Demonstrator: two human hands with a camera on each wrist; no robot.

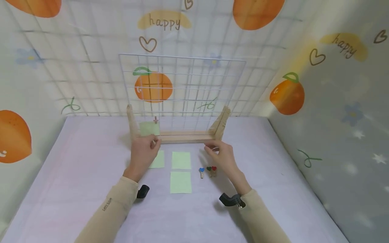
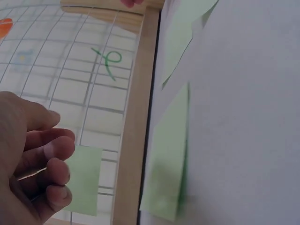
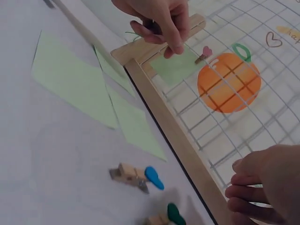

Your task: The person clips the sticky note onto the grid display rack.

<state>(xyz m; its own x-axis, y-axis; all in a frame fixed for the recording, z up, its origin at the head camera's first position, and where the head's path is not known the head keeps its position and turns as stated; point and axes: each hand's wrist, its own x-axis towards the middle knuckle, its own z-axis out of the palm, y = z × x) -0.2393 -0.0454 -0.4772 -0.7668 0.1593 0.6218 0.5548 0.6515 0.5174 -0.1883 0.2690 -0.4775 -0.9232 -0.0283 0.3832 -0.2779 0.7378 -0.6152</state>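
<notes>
A pale green paper note (image 1: 146,127) hangs low on the left of a white wire grid (image 1: 194,88), held by a small wooden clothespin (image 3: 205,54) with a pink heart. My left hand (image 1: 142,153) is just in front of that note, its fingers loosely bent and holding nothing. Out to the right, my right hand (image 1: 223,157) hovers over the table near the wooden base, fingers loosely curled around nothing. Below it lie heart clothespins: a blue one (image 1: 202,172), a green one (image 1: 209,169) and a red one (image 1: 214,170).
Three more green notes lie on the table: one (image 1: 158,160) partly behind the left hand, one (image 1: 181,160) in the middle, one (image 1: 180,182) nearer. The grid stands in a wooden base (image 1: 188,138) with slanted side supports. Printed curtain cloth (image 1: 328,135) surrounds the table.
</notes>
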